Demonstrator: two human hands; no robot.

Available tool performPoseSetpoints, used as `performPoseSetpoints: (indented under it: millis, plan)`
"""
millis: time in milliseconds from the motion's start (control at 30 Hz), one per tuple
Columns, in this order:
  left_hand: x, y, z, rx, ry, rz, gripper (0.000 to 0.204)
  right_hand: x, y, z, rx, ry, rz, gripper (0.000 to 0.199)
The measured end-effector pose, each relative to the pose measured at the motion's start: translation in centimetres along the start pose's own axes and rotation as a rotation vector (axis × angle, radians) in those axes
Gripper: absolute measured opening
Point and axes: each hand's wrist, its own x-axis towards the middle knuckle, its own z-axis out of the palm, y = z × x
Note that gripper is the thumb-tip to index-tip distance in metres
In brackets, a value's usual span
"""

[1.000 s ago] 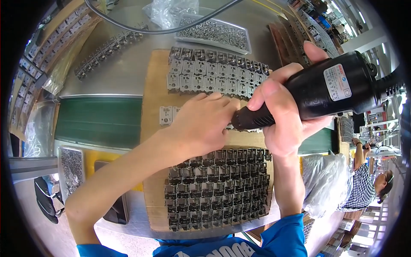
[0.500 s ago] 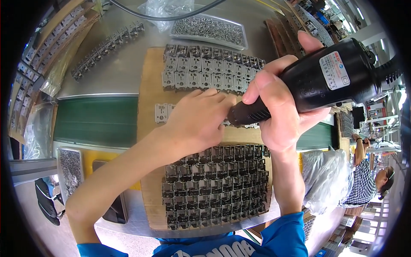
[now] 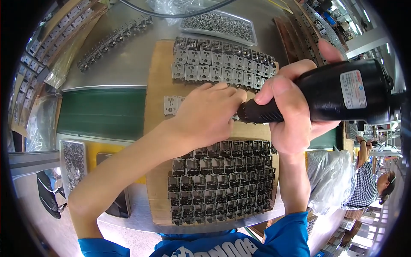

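While the black power screwdriver (image 3: 325, 96) is clamped in the right hand (image 3: 291, 115), a small metal part (image 3: 170, 105) on the cardboard sheet (image 3: 156, 128) is pressed by the left hand (image 3: 205, 115), fingers together.

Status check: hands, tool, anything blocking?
Right hand grips black electric screwdriver. Left hand covers grey metal part under tip. Nothing blocking.

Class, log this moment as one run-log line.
right hand: grips black power screwdriver | left hand: steadies part at its tip | board: grey plates above, dark parts below
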Motion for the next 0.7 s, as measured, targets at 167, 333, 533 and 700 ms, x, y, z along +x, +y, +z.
performPoseSetpoints:
  millis: [167, 333, 533, 700]
  plan:
    - [0.0, -0.1, 0.1, -0.019, 0.031, 0.012, 0.031, -0.1, -0.2, -0.5, -0.110, -0.073, -0.083, 0.065]
    - [0.0, 0.4, -1.4, -0.057, -0.062, 0.008, 0.036, -0.2, -0.7, 0.6, 0.010, 0.058, 0.008, 0.065]
    - [-1.1, -0.7, -2.6, -0.049, -0.096, 0.009, 0.034, 0.5, -1.4, 1.4, 0.181, 0.144, 0.119, 0.063]
    - [-1.8, -0.9, -1.0, 0.025, 0.032, 0.024, 0.030, -0.2, -0.7, 2.7, 0.083, 0.097, -0.007, 0.058]
